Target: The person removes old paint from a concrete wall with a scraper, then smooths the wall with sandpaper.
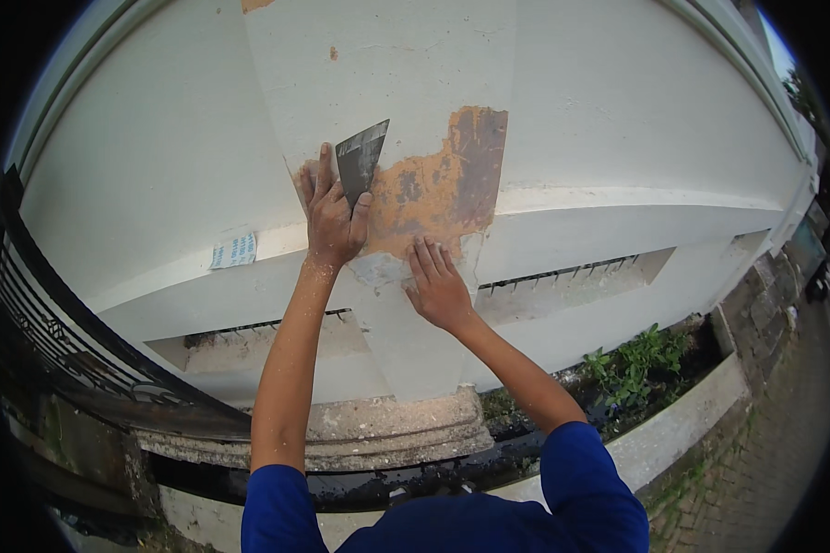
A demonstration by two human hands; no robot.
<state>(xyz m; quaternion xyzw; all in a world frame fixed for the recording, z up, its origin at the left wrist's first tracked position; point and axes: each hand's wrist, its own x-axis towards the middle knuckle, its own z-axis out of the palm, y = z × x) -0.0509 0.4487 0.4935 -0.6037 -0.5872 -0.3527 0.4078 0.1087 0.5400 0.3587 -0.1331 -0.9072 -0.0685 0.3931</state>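
My left hand (334, 226) is closed around a putty knife (361, 158), its dark, wedge-shaped blade pointing up and slightly right. The index finger stretches upward beside the blade, and the handle is hidden in the palm. Around the blade, the white wall (387, 64) has a bare patch (443, 189) where the paint is gone, leaving orange-brown and grey showing. At that patch's lower edge my right hand (441, 290) rests with its fingers extended against the surface, holding nothing. Pale dust specks my left forearm.
A printed paper strip (235, 251) lies on the wall's ledge at left. Low slots (576, 276) with dark bars cut into the wall. A black metal gate (74, 341) stands at left. Below run a dark drain (350, 488), a green plant (641, 364) and a paved path (779, 461).
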